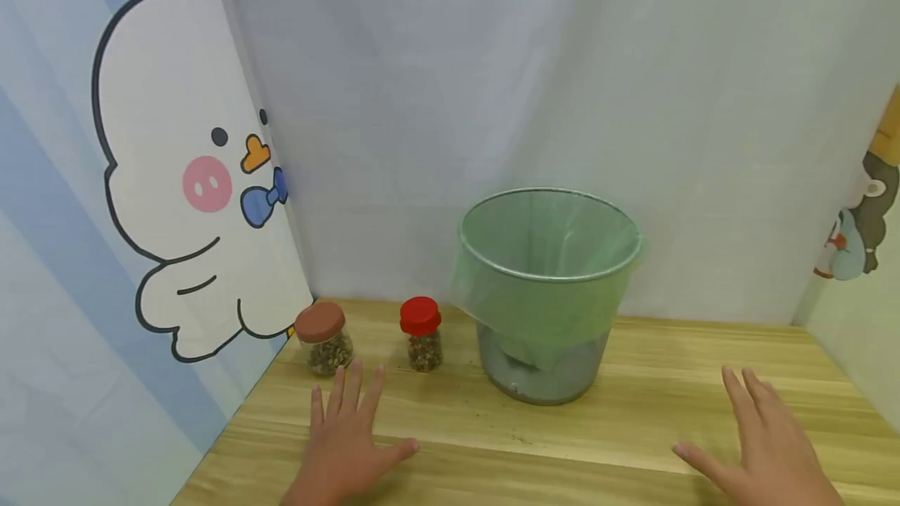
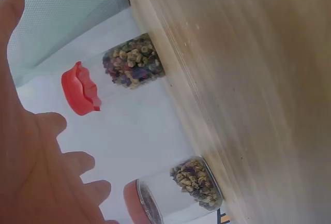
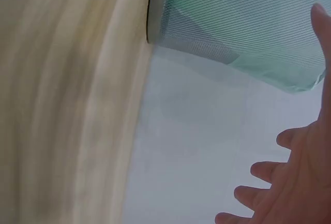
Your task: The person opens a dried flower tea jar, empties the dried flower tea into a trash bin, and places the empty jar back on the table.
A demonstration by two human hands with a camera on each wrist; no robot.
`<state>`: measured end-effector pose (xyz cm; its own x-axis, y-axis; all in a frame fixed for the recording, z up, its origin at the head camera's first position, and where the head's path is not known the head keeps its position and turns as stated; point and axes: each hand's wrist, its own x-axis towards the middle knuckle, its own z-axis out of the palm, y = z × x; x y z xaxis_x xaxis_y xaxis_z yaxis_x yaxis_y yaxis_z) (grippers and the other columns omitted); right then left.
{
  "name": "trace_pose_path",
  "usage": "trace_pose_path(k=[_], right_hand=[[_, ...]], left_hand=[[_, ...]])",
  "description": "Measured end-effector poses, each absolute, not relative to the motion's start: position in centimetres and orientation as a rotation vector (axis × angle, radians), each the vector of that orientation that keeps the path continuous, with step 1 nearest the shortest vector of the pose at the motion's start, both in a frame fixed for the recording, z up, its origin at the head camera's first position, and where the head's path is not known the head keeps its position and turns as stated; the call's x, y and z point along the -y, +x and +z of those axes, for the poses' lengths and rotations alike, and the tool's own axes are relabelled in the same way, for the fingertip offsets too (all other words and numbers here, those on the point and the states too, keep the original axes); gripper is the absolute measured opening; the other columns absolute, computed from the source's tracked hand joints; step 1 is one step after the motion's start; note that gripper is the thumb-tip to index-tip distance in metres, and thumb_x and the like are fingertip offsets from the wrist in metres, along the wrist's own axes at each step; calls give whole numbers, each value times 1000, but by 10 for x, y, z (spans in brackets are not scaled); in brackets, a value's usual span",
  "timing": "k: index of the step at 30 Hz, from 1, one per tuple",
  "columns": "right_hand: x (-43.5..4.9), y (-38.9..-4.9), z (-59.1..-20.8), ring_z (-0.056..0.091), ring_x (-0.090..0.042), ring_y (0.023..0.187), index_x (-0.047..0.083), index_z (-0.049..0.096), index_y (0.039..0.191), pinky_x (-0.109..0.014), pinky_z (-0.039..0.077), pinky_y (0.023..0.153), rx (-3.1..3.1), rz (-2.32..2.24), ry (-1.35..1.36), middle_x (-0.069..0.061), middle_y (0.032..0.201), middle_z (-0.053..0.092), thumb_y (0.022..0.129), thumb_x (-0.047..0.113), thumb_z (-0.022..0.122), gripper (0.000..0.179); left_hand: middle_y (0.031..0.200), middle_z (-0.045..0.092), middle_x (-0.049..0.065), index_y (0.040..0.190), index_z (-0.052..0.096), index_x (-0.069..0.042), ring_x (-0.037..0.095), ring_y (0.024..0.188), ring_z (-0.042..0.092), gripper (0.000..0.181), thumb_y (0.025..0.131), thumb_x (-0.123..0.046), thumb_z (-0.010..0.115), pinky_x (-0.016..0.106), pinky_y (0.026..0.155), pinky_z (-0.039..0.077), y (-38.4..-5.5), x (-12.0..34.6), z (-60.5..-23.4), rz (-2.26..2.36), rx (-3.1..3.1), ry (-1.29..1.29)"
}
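My left hand (image 1: 346,443) is spread with straight fingers and holds nothing, in front of two small jars. The nearer one to it is a clear jar with a brownish-red lid (image 1: 320,322), partly filled with dried bits. To its right stands a narrower jar with a bright red lid (image 1: 420,316); the left wrist view shows dried flower-like pieces (image 2: 133,62) in it. A mesh wastebasket (image 1: 537,381) stands upright, lined with a green plastic bag (image 1: 548,303) folded over its rim. Right of the basket, my right hand (image 1: 766,443) is spread too, with nothing in it.
Everything stands on a wood-grain table (image 1: 654,428). Small dark crumbs (image 1: 520,440) lie in front of the basket. A white cloth backdrop (image 1: 408,115) closes off the back, and a cloth with a cartoon duck (image 1: 169,139) hangs along the left.
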<state>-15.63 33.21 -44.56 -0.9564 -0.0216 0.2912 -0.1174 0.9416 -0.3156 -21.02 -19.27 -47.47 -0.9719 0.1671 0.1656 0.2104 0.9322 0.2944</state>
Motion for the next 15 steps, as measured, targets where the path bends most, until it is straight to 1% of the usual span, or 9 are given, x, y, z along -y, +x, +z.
trace_pose_path(k=[3,7,10,13,15], right_hand=[[-329,-159,-434,24,-69,133,-11,8,160,-83,27,94,2858,543,134,-47,153,19,89,59,74,119],[-325,-165,-419,20,-67,137,-9,3,161,-83,26,97,2886,634,167,-45,156,14,93,58,70,117],[-325,-171,-408,18,-67,139,-6,1,162,-82,25,99,2875,713,223,-43,159,12,96,54,69,112],[-324,-179,-397,20,-65,140,-4,3,162,-80,26,99,2858,765,287,-40,160,15,98,51,68,106],[-324,-185,-390,24,-63,139,-6,9,162,-79,28,100,2854,776,318,-39,159,20,99,49,67,102]], left_hand=[[170,8,21,166,24,-16,49,153,6,113,82,-78,67,72,115,-4,-214,196,-472,-560,2951,-314],[170,6,23,166,18,-14,49,153,5,110,87,-71,68,74,115,-2,-219,200,-468,-699,2951,-345],[170,5,23,167,13,-12,48,154,4,108,91,-66,67,74,116,-1,-225,200,-465,-827,2946,-377],[170,6,21,167,9,-13,46,154,4,101,96,-61,63,73,116,4,-233,197,-463,-1065,2913,-413],[171,6,19,167,7,-13,45,155,4,96,100,-59,59,72,117,7,-239,194,-463,-1231,2882,-419]])
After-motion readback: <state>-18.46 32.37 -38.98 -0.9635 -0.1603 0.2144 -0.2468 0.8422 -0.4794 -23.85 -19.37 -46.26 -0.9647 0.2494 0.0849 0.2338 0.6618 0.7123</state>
